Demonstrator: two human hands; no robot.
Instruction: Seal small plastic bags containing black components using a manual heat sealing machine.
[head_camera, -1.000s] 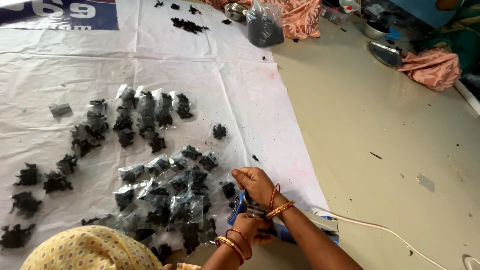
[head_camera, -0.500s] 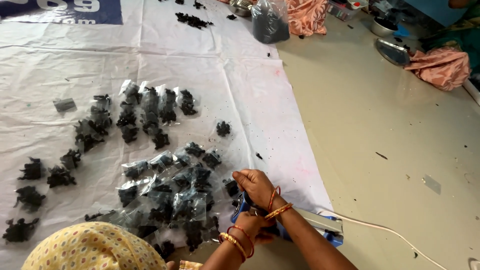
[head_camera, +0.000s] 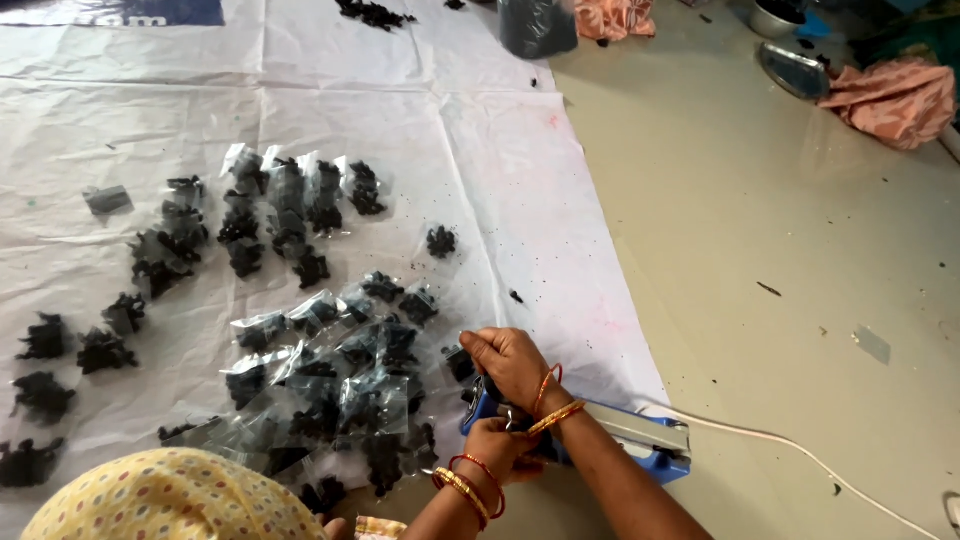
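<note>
My right hand (head_camera: 512, 366) lies over the left end of a blue and grey heat sealer (head_camera: 640, 438) on the floor. Its fingertips pinch a small clear packet of black bits (head_camera: 458, 362) at the sealer's jaw. Just below it, my left hand (head_camera: 497, 447) is closed around the sealer's near end. Both wrists wear orange and red bangles. Several filled clear packets (head_camera: 345, 370) lie in a loose heap directly left of my hands, on a white plastic sheet (head_camera: 520, 190).
More packets (head_camera: 290, 200) and bare black clumps (head_camera: 45, 370) are spread over the sheet's left side. A white cord (head_camera: 800, 455) runs right from the sealer. Yellow dotted cloth (head_camera: 170, 500) fills the bottom left. A dark bag (head_camera: 535, 25), metal dish (head_camera: 795, 70) and pink cloth (head_camera: 890, 100) sit far off.
The view has drifted, so everything sits slightly higher in frame. Both hands stay at the sealer's left end with almost no movement.
</note>
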